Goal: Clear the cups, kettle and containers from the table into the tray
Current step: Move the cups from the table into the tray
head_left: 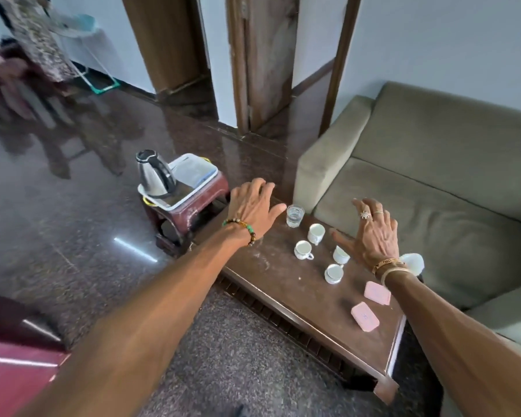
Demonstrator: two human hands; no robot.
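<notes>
The left grip (254,206) hangs over the far end of the bench (283,284), fingers spread and relaxed, nothing in it; a glass (295,216) of water stands just beside its thumb. The right grip (370,233) is likewise spread wide and empty, above the bench's sofa-side edge; its thumb overlaps one cup, and contact cannot be told. Four white cups (303,249) stand clustered on the bench between the two grips; two pink containers (365,316) lie nearer, apart from the cups. The kettle (155,174) stands in the white tray (184,197); the tray sits on a maroon stool (199,206) beyond the bench; a sofa (433,176) flanks the right.
</notes>
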